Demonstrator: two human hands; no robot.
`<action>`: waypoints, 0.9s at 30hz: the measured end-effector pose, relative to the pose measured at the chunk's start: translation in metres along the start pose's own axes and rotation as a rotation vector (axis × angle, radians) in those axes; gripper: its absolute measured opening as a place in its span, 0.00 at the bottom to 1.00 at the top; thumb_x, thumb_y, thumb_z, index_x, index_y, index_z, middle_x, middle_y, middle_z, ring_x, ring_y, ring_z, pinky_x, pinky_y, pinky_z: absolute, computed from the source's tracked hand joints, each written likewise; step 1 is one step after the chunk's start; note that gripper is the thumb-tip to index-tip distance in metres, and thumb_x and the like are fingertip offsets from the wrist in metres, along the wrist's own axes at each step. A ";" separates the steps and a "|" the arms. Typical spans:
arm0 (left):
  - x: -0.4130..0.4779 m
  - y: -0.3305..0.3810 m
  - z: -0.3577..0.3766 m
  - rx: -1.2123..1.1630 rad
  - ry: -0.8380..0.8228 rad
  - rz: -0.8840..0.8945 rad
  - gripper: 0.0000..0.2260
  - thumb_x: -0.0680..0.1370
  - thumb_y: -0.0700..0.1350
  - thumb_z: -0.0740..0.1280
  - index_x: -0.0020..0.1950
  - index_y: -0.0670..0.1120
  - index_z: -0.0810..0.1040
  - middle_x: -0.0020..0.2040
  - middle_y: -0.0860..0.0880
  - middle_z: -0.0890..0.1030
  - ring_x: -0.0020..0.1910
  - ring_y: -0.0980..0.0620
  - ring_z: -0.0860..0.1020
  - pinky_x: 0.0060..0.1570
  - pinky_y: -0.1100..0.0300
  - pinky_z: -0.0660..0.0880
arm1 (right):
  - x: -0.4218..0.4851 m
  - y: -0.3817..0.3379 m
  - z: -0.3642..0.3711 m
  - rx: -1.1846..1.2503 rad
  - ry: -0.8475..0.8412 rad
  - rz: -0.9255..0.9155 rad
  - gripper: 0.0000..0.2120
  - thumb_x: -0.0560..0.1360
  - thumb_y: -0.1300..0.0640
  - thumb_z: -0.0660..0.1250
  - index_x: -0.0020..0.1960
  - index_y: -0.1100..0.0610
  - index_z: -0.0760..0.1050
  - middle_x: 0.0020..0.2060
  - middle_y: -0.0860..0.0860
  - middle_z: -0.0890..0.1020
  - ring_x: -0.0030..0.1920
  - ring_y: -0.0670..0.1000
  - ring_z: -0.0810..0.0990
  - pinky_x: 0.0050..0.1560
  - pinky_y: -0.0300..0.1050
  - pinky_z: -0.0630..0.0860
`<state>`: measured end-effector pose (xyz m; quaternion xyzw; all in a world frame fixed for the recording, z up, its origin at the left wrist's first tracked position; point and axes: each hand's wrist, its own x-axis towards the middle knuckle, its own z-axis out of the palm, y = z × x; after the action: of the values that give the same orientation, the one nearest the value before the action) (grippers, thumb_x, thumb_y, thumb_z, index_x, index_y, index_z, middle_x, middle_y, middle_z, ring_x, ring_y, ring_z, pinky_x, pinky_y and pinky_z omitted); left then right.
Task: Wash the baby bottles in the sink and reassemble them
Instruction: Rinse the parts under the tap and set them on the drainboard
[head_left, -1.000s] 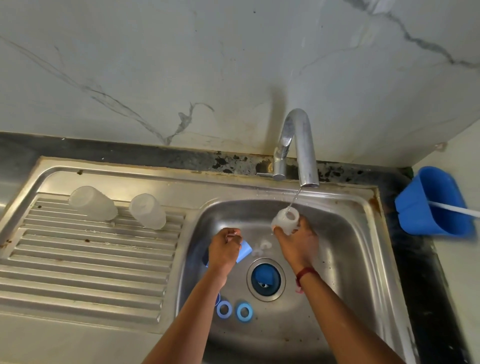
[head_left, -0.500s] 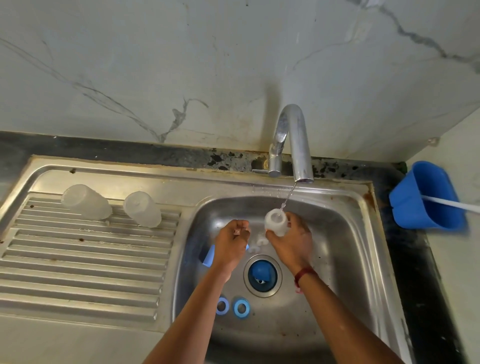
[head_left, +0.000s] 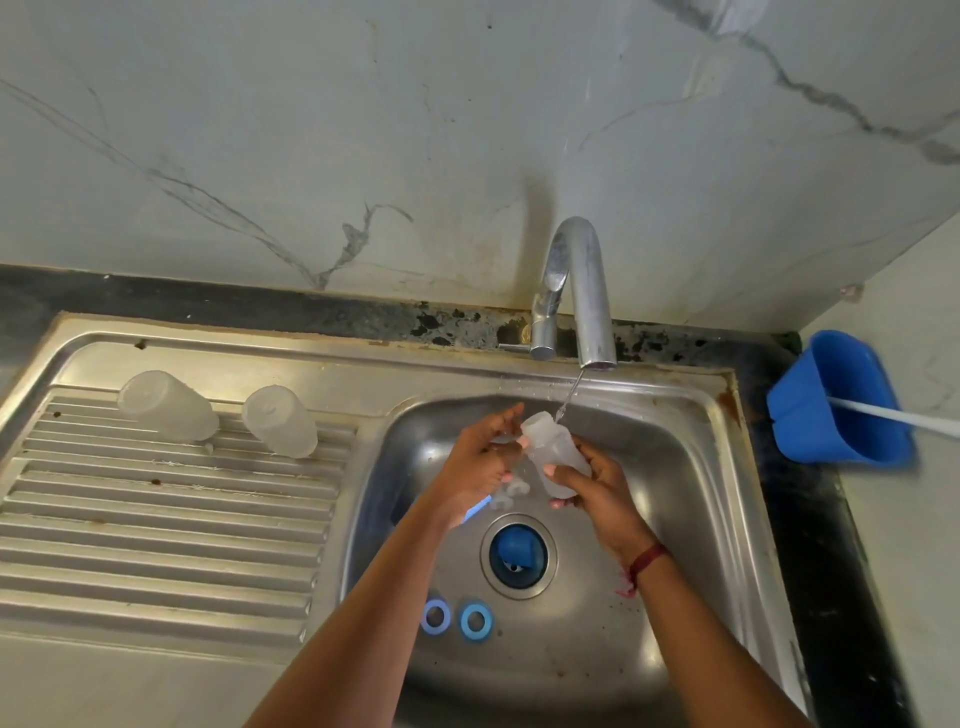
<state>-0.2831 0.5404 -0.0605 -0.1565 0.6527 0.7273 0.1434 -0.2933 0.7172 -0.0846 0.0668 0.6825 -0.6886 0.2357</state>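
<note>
my right hand grips the bottle just below the tap, with its mouth tilted up to catch the thin stream. my left hand rests nearly straight fingers on its neck, likely to steady it. two rings lie further below the tap, awaiting reassembly.

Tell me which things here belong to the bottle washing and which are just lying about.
Job: bottle in right hand under tap; two clear caps on drainboard; two blue rings in sink.
Lying about: blue holder with white stick.
</note>
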 end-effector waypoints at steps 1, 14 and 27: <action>0.000 0.001 0.000 0.012 -0.037 0.002 0.19 0.80 0.37 0.66 0.67 0.56 0.72 0.50 0.53 0.79 0.50 0.56 0.79 0.43 0.62 0.78 | 0.000 -0.002 -0.004 0.001 -0.019 0.014 0.28 0.64 0.50 0.75 0.63 0.50 0.77 0.52 0.52 0.84 0.47 0.51 0.83 0.37 0.43 0.78; 0.001 0.004 0.030 -0.016 0.121 -0.096 0.11 0.81 0.46 0.67 0.50 0.38 0.79 0.37 0.43 0.78 0.32 0.51 0.74 0.34 0.57 0.73 | 0.004 -0.026 -0.011 0.301 0.098 -0.012 0.18 0.75 0.61 0.70 0.64 0.56 0.73 0.52 0.55 0.82 0.47 0.52 0.82 0.36 0.41 0.77; -0.007 0.003 0.025 -0.231 0.230 -0.233 0.15 0.81 0.51 0.66 0.59 0.40 0.77 0.46 0.45 0.81 0.39 0.51 0.78 0.38 0.57 0.77 | 0.002 -0.030 -0.001 0.439 0.297 0.158 0.17 0.75 0.46 0.71 0.57 0.57 0.79 0.43 0.55 0.81 0.31 0.47 0.76 0.28 0.38 0.77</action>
<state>-0.2786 0.5646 -0.0526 -0.3281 0.5547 0.7531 0.1322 -0.3080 0.7162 -0.0579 0.2693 0.5366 -0.7822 0.1660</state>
